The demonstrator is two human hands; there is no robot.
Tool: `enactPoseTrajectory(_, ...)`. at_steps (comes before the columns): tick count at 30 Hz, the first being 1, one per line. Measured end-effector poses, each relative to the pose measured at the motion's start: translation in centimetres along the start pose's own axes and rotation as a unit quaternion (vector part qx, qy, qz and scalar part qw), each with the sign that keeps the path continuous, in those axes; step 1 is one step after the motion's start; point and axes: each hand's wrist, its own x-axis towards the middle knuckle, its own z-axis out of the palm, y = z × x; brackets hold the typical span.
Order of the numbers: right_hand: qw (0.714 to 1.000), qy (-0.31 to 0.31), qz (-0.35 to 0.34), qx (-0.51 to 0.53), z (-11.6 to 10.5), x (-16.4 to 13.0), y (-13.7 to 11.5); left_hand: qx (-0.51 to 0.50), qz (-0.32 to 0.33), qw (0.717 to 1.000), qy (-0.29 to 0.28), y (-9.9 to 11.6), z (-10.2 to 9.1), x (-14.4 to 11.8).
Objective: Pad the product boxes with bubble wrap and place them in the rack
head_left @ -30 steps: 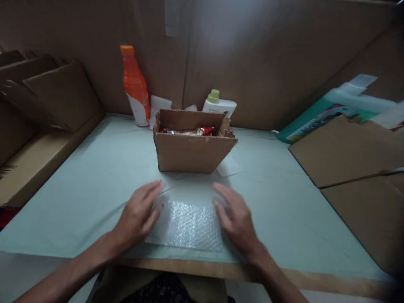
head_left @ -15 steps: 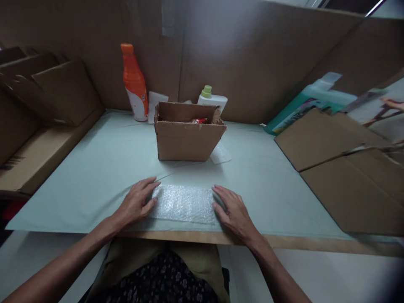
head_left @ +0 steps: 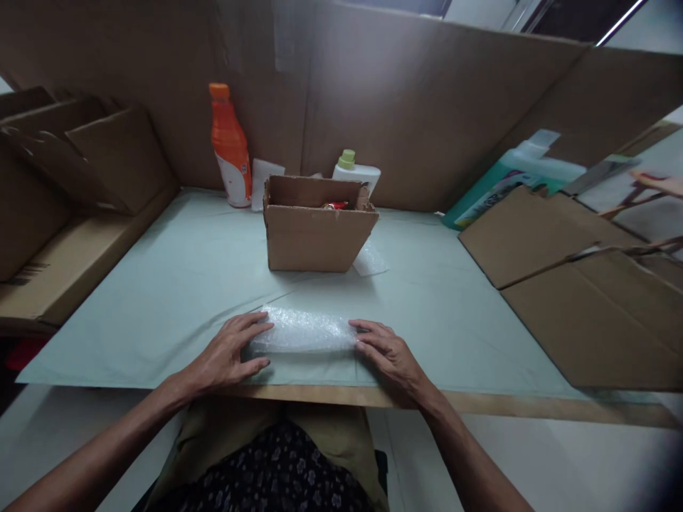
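In the carton [head_left: 317,240] lies something red [head_left: 335,205]; left grip [head_left: 230,352] spreads over bubble wrap [head_left: 306,333], can't tell if right grip [head_left: 392,359] pinches it

Glints as clear, bumpy plastic on the near bubble wrap [head_left: 306,331]. Shows matt, rough-edged cardboard on the open box [head_left: 317,240], smooth plastic on the far-left orange bottle [head_left: 229,135], matt creases on the pale table cover [head_left: 453,306].

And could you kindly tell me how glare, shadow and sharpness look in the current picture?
In the head view, pale glare on the cardboard wall; in the head view, bright glints on the bubble wrap; in the head view, a dark lower right corner; in the head view, small print on the green bottle too soft to read.
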Motion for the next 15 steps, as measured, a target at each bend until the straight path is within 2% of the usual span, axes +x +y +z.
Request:
enactPoseTrajectory(3, 0.995, -0.037, 0.042, 0.088, -0.4, 0.2, -0.9, -0.069, -0.035, 0.997, 0.029, 0.2, -0.3, 1.0)
enactPoseTrajectory(6, 0.989, -0.062, 0.049, 0.125, -0.6, 0.1, -1.2, -0.117, -0.048, 0.991, 0.048, 0.0, -0.4, 1.7)
enactPoseTrajectory(10, 0.982, -0.070, 0.058, 0.163, -0.8, 0.2, -0.9, -0.140, -0.046, 0.989, 0.000, -0.2, -1.1, 1.9)
enactPoseTrajectory(12, 0.976, -0.093, 0.073, 0.182, -1.2, 0.4, -0.7, -0.138, -0.047, 0.989, -0.031, -0.2, -1.7, 2.0)
enactPoseTrajectory(15, 0.969, -0.130, 0.085, 0.194, -1.6, 0.8, -0.6, -0.138, -0.060, 0.988, -0.045, 0.0, -2.3, 2.2)
